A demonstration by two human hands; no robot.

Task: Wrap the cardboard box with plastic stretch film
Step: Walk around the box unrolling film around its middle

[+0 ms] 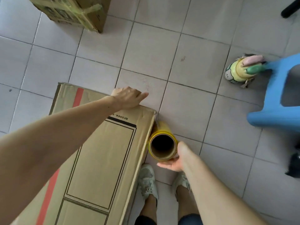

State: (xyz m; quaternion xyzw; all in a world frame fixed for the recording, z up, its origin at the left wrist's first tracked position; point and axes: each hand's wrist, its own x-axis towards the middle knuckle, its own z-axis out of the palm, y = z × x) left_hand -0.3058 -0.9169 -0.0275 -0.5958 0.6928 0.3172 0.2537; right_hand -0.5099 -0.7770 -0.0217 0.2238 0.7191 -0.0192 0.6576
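A tall cardboard box (103,153) with a red stripe and black printed frames stands in front of me on the tiled floor. My left hand (128,97) rests on its far top edge, fingers curled over the rim. A roll of yellowish stretch film (162,143) stands upright against the box's right side, its hollow core facing me. My right hand (177,158) holds the roll from the right and below, palm against it, thumb on its near side.
A second taped cardboard box (76,12) stands at the far left. A blue plastic stool (279,95) is at the right, with a colourful stuffed toy (241,69) beside it. A black chair leg (290,8) shows at top right. My shoes (147,181) are below the roll.
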